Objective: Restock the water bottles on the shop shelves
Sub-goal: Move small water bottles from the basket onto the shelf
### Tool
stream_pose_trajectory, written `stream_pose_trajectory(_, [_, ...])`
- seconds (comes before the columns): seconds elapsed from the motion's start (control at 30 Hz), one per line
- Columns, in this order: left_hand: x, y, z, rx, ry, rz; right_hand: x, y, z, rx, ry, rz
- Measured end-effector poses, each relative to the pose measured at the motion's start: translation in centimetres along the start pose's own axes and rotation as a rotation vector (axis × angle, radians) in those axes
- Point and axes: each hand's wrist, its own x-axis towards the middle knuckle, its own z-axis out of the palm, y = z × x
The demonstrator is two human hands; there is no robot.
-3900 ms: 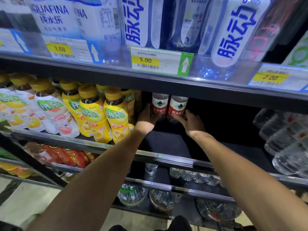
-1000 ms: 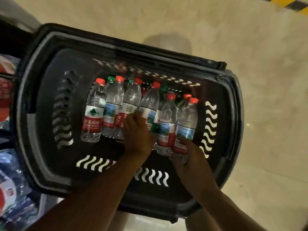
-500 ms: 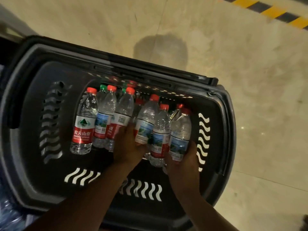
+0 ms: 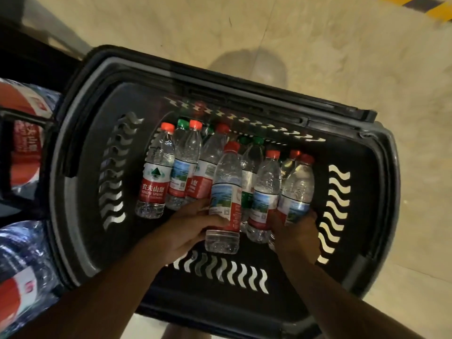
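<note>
Head view: bottles (image 4: 226, 192) seemingly in hands (image 4: 195, 228).

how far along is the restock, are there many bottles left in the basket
Done: nothing shows here; no shelf being filled is in view. In hand: the left hand grips one red-capped bottle, raised above the rest; the right hand grips another bottle at the right end. Left: at least eight more bottles, red and green caps, stand in the basket, so plenty remains.
</note>
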Motion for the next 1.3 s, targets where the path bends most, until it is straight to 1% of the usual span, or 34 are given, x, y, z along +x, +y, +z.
stream_pose_trajectory(0.07, [0.4,-0.2,0.2,-0.014,-0.007,-0.018,0.2,0.1,-0.3,0.016,-0.044,-0.004])
stream_pose_trajectory(0.17, [0.8,-0.9,0.9,-0.109,0.012,-0.069,0.7,0.6,-1.1,0.075,-0.144,0.022])
stream_pose_trajectory(0.23, [0.8,-1.2,1.5,-0.107,0.032,-0.088,0.8,0.7,-1.5,0.135,-0.216,0.048])
stream_pose_trajectory(0.33, [1.3,-1.3,2.4,-0.055,0.122,-0.082,0.7,0.6,-1.5,0.204,-0.276,0.079])
stream_pose_trajectory(0.4, [2.0,-1.0,3.2,0.02,0.17,-0.032,0.9,0.6,-1.4,0.233,-0.29,0.105])
stream_pose_trajectory(0.5, [3.6,-1.1,4.6,0.199,0.27,0.064,1.4,0.9,-1.2,0.283,-0.306,0.103])
stream_pose_trajectory(0.6, [4.9,-2.1,5.8,0.256,0.373,0.083,1.7,1.4,-1.3,0.272,-0.317,0.095])
stream_pose_trajectory(0.67, [4.9,-2.6,6.0,0.221,0.377,0.08,2.1,1.6,-1.7,0.253,-0.358,0.07])
stream_pose_trajectory(0.77, [3.2,-2.6,5.5,0.134,0.31,0.059,1.8,1.4,-2.7,0.229,-0.386,0.058])
stream_pose_trajectory(0.87, [-0.8,-2.8,4.9,0.03,0.221,-0.019,-0.1,0.6,-4.4,0.18,-0.414,0.075])
stream_pose_trajectory(0.97, [-6.5,-3.1,4.3,-0.033,0.228,-0.016,-4.1,-0.9,-7.2,0.119,-0.504,0.057])
stream_pose_trajectory(1.03, [-10.9,-2.7,3.9,-0.079,0.22,0.02,-7.5,-2.7,-9.6,0.057,-0.535,0.004])
stream_pose_trajectory(1.13, [-18.8,-1.1,3.1,-0.147,0.189,0.083,-13.9,-6.6,-13.9,0.038,-0.568,-0.089])
stream_pose_trajectory(1.2, [-24.8,0.5,2.9,-0.187,0.162,0.148,-19.1,-9.4,-17.6,0.037,-0.599,-0.171])
stream_pose_trajectory(1.3, [-33.7,3.3,3.2,-0.205,0.137,0.275,-26.7,-14.3,-22.9,0.109,-0.686,-0.246])
